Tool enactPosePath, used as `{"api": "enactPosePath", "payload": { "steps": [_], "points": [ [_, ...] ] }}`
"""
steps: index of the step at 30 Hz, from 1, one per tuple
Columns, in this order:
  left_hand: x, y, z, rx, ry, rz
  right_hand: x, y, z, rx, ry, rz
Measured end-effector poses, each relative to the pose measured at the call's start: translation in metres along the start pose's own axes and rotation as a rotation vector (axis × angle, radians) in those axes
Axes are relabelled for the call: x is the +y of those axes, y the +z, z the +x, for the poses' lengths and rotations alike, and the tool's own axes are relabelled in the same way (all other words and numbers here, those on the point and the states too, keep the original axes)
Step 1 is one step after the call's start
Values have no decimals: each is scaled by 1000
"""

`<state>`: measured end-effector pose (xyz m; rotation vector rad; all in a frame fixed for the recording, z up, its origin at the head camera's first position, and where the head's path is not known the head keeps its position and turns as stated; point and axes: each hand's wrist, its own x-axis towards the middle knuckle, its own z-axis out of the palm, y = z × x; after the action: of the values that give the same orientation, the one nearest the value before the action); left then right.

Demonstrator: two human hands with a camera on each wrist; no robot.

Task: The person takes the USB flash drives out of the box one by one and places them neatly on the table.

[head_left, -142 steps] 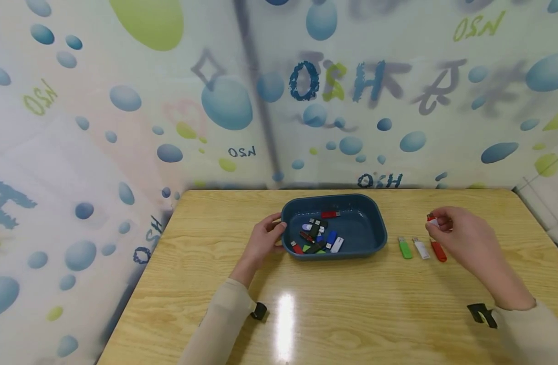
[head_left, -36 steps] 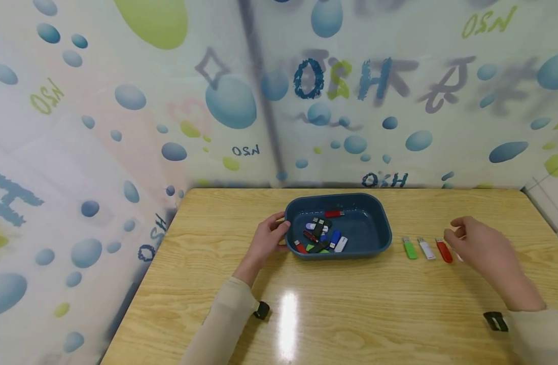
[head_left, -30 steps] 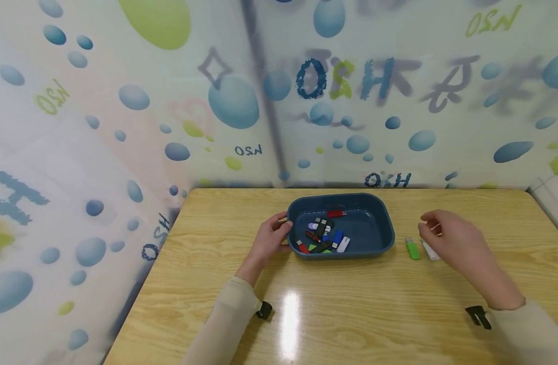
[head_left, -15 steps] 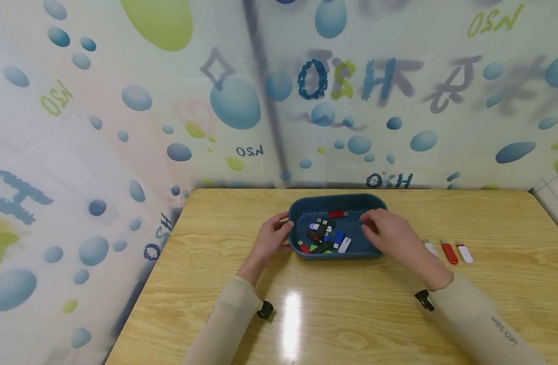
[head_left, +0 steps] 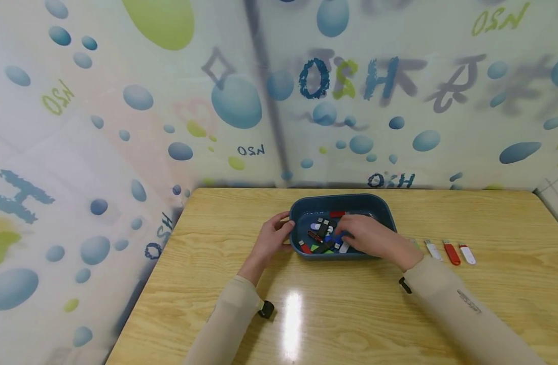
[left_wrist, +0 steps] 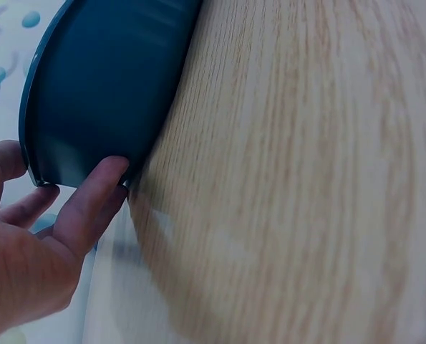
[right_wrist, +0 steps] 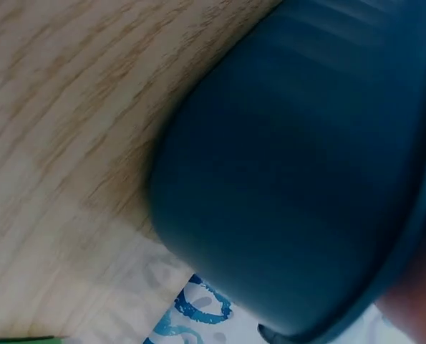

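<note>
In the head view my left hand (head_left: pixel 271 237) grips the left end of a dark blue plastic box (head_left: pixel 388 215), thumb at the rim. The left wrist view shows its fingers against the outer wall of the box (left_wrist: pixel 105 93). My right hand (head_left: pixel 368 237) reaches over the right side into the box, fingertips down at a blue USB stick (head_left: pixel 337 240); whether they pinch it is hidden. Around them lie a white USB stick (head_left: pixel 344 248), a red one (head_left: pixel 337 214) at the back wall, and a heap of black, red, green and white sticks.
Right of the box several USB sticks lie in a row on the wooden table (head_left: pixel 352 309): a green one (head_left: pixel 414 243) partly behind the right wrist, a white one (head_left: pixel 433 250), a red one (head_left: pixel 451 252) and a white one with red (head_left: pixel 467 254). A patterned wall covering (head_left: pixel 279 126) stands behind.
A white-and-red USB stick was set down at the right end of the row. My right hand then moved left, into the box and down among the sticks. The left hand keeps its hold.
</note>
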<state>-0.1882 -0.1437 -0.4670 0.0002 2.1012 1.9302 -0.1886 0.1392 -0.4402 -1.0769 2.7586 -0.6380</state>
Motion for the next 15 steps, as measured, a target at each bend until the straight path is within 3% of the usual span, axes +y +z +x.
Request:
{"api": "enactPosePath", "payload": {
  "steps": [6, 15],
  "points": [
    [1, 0, 1, 7, 0, -3, -1, 2, 9, -70, 6, -25],
    [1, 0, 1, 2, -3, -4, 0, 3, 18, -97, 15, -68]
  ]
}}
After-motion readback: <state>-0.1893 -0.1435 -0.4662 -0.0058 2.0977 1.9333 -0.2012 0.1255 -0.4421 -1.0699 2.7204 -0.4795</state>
